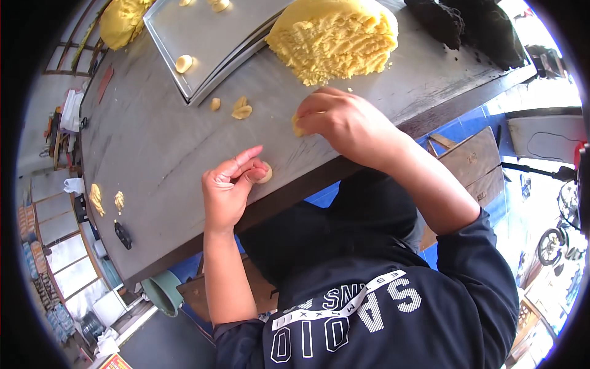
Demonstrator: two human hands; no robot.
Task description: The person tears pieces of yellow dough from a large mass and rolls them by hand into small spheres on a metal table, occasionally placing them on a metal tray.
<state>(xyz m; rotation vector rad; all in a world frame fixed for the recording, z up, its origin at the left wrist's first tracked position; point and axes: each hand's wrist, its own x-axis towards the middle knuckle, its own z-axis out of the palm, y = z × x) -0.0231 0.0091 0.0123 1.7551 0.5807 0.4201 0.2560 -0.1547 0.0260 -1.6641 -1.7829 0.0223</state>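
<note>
My left hand point(230, 181) is over the near edge of the table, thumb and fingertips pinched on a small pale dough round point(266, 173), with the index finger raised. My right hand point(344, 123) is bent down to the tabletop, its fingers closed on a small piece of yellow dough point(298, 126) that they partly cover. Just beyond it sits a big mound of yellow dough point(332, 40), its near side torn and crumbly. Between the hands and the tray lie a small dough ball point(215, 104) and a few flattened dough bits point(242, 109).
Stacked metal trays point(203, 46) hold several pale dough balls, one at the near corner point(184, 63). A dark mass point(473, 27) lies far right, another yellow lump point(123, 23) far left. Dough scraps point(96, 199) and a small black object point(123, 235) lie on the left. Wooden benches point(467, 163) stand below the table.
</note>
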